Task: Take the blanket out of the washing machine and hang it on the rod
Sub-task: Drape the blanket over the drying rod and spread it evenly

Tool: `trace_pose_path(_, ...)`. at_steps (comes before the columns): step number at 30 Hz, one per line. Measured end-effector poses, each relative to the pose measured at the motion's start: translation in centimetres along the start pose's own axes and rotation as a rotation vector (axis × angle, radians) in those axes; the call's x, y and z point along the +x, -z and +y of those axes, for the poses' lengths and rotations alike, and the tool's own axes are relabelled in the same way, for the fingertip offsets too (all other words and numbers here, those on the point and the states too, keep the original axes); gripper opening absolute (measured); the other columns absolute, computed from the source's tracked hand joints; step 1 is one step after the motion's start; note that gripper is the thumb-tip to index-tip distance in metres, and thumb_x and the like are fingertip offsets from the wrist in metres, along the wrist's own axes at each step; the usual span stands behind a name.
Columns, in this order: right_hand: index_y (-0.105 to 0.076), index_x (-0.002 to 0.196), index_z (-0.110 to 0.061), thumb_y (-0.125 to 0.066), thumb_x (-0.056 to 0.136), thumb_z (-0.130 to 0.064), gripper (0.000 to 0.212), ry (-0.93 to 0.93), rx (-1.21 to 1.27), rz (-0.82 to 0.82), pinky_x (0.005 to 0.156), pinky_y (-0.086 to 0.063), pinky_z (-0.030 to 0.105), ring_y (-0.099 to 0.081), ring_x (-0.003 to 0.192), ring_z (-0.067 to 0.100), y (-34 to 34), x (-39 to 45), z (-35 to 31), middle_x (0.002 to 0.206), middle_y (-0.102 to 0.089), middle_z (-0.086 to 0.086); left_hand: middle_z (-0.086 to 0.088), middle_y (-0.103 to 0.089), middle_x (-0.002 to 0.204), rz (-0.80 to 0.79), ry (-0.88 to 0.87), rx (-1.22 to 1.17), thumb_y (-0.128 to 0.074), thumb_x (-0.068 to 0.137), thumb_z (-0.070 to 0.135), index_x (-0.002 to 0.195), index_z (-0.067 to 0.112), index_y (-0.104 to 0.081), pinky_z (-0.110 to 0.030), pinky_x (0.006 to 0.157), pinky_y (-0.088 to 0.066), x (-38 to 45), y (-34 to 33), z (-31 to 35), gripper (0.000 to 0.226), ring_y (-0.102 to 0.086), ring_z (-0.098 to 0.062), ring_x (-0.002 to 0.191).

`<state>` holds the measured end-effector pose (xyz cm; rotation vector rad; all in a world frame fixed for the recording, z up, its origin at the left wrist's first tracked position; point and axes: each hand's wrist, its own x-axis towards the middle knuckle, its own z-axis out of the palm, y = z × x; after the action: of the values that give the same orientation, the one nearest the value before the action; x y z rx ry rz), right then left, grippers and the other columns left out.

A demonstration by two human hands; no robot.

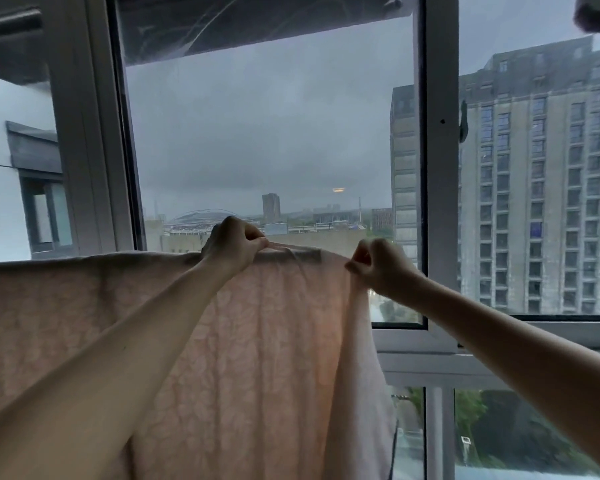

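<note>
While both hands pinched its top edge, the blanket (194,341) hung over the rod (305,253).
From the head view, the left hand (234,245) and right hand (378,266) were curled tight on the pink fabric, near the window frame (440,168); the cloth draped down and spread left.

High-rise home balcony: sliding windows (440,168), blanket (257,341) drying.

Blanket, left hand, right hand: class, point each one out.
blanket (267,341), head view, on the hanging front panel.
left hand (231,245), head view, on the back of the hand.
right hand (378,268), head view, on the back of the hand.
</note>
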<state>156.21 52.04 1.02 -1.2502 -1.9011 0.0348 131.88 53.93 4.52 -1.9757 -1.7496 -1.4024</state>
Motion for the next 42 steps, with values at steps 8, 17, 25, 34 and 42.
trace_pose_path(8, -0.046, 0.082, -0.013, -0.057, 0.094, -0.012, 0.015, 0.277, -0.154, 0.286, 0.046, -0.038, 0.022, -0.056, 0.054, 0.015, 0.8, 1.3, -2.4, 0.068, -0.059, 0.005, -0.006, -0.073, 0.097, 0.249, 0.04, 0.019, -0.066, 0.085, 0.027, 0.09, 0.019, -0.076, -0.036, 0.082, -0.051, 0.6, -0.5, 0.5, 0.013, -0.065, -0.03, 0.096)
trace_pose_path(17, -0.062, 0.092, -0.01, -0.065, 0.089, -0.018, 0.01, 0.283, -0.161, 0.115, 0.067, -0.055, 0.038, -0.063, 0.07, 0.019, -1.1, -1.3, -1.4, 0.084, -0.068, 0.006, -0.001, -0.073, 0.089, 0.052, -0.152, -0.113, -0.069, 0.086, 0.022, 0.09, 0.015, -0.076, -0.022, 0.072, -0.04, -1.2, 1.5, -2.4, 0.01, -0.062, -0.013, 0.079)
trace_pose_path(25, -0.055, 0.108, -0.014, -0.062, 0.09, -0.029, 0.025, 0.469, -0.279, 0.205, 0.07, -0.053, 0.038, -0.056, 0.095, 0.021, -2.4, -0.5, -3.7, 0.109, -0.057, 0.005, 0.003, -0.068, 0.092, 0.067, -0.203, -0.127, -0.065, 0.089, 0.025, 0.097, 0.014, -0.074, -0.03, 0.08, -0.05, -3.6, 3.9, -7.3, 0.016, -0.064, -0.013, 0.089)
trace_pose_path(34, -0.052, 0.111, -0.015, -0.057, 0.093, -0.029, 0.023, 0.548, -0.373, 0.128, 0.072, -0.055, 0.041, -0.06, 0.092, 0.024, -6.1, 0.9, -7.9, 0.107, -0.057, 0.006, -0.005, -0.068, 0.107, 0.201, -0.139, 0.156, -0.068, 0.088, 0.022, 0.107, 0.01, -0.071, -0.029, 0.087, -0.046, -4.1, 9.3, -13.3, 0.023, -0.06, -0.021, 0.101)
trace_pose_path(42, -0.056, 0.098, -0.016, -0.057, 0.093, -0.03, 0.015, 0.518, -0.282, 0.116, 0.064, -0.056, 0.041, -0.061, 0.072, 0.018, -8.8, 2.6, -10.8, 0.092, -0.062, 0.0, -0.006, -0.068, 0.109, 0.202, -0.175, 0.197, -0.07, 0.085, 0.022, 0.114, 0.011, -0.068, -0.027, 0.084, -0.043, -3.8, 11.9, -17.3, 0.031, -0.057, -0.017, 0.099)
